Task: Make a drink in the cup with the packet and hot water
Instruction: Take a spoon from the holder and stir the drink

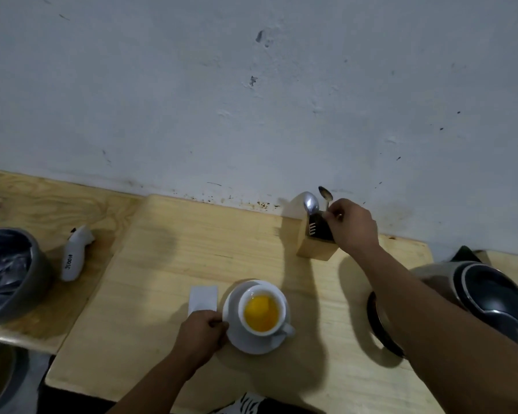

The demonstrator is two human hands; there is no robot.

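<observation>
A white cup (263,313) holds orange liquid and stands on a white saucer (256,342) near the table's front. My left hand (201,336) grips the saucer's left rim. A white napkin or packet (203,297) lies flat just left of the saucer, partly under that hand. At the back, a wooden cutlery holder (310,245) stands by the wall with a large spoon (311,203) and a fork in it. My right hand (353,227) pinches the handle of a small teaspoon (326,195) that sticks up from the holder.
A dark kettle (485,297) stands at the right, under my right forearm. A torn white sachet (74,255) lies at the left beside a grey bin (9,273) lined with a bag. The wall runs along the light wooden table's (198,243) back edge.
</observation>
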